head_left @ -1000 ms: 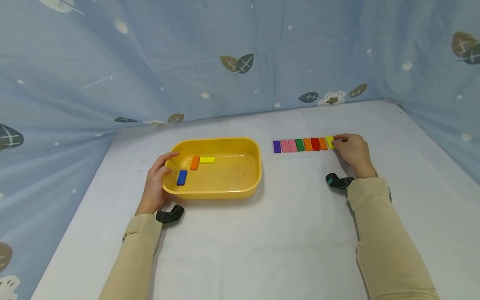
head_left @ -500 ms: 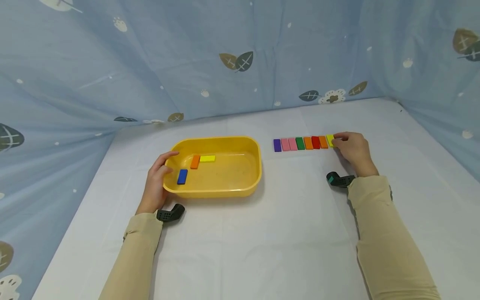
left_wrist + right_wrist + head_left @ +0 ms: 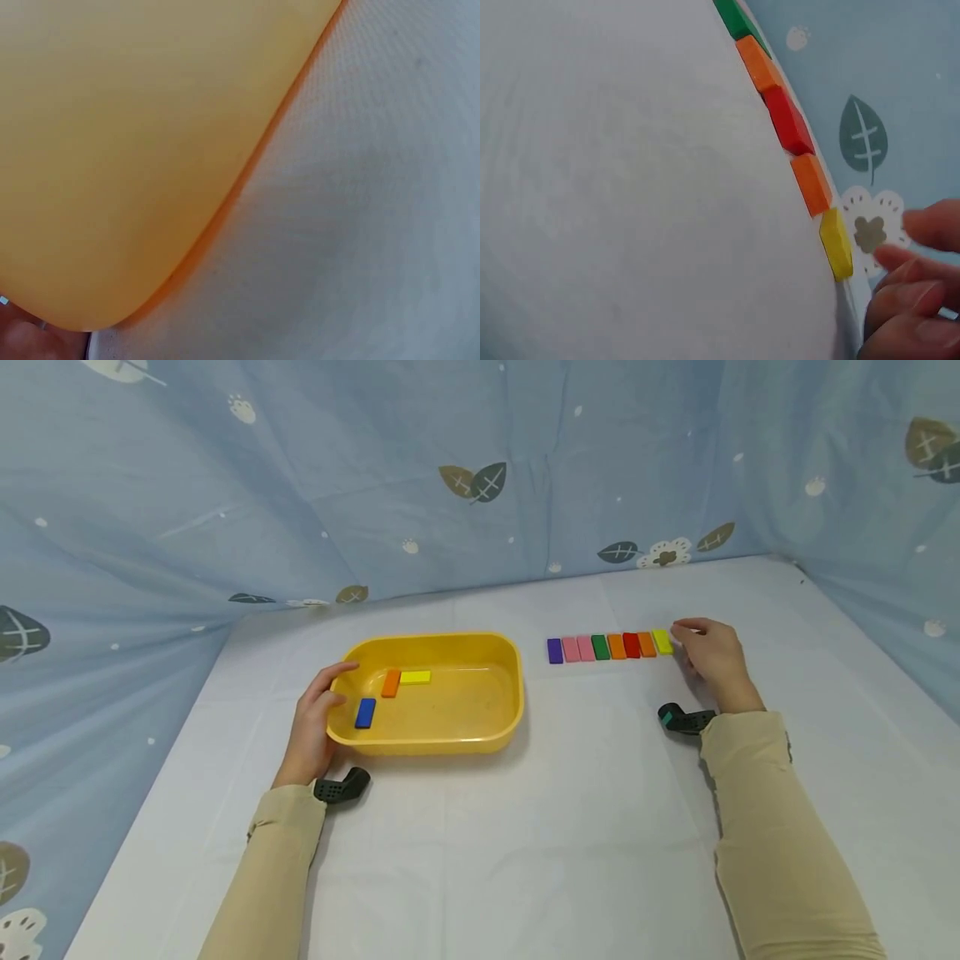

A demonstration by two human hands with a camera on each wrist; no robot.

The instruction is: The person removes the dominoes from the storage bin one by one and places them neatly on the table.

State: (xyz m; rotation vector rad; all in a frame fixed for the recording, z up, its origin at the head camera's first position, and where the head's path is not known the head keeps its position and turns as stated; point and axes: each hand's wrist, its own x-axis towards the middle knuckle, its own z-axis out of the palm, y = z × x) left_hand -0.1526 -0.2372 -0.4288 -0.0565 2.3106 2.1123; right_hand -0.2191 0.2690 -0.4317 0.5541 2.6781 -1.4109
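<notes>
My left hand [image 3: 307, 731] grips the left rim of a yellow plastic tub [image 3: 465, 706], which fills much of the left wrist view. Inside the tub lie a blue block [image 3: 365, 713], an orange block [image 3: 391, 683] and a yellow block [image 3: 415, 677]. On the right, a row of small flat blocks runs from a purple block [image 3: 555, 651] to a yellow end block [image 3: 662, 642]. Just right of that end block is my right hand [image 3: 714, 656], its fingers slightly bent. A gap separates the fingers [image 3: 904, 300] from the yellow block in the right wrist view.
Between the row's ends are pink blocks [image 3: 578, 649], a green block [image 3: 600, 647], orange blocks and a red block [image 3: 632, 645]. A white cloth [image 3: 525, 852] covers the table. Blue patterned curtain [image 3: 337, 485] hangs behind and at both sides.
My right hand has let go of the yellow end block and moved slightly right, away from it. The left hand and tub stay where they were.
</notes>
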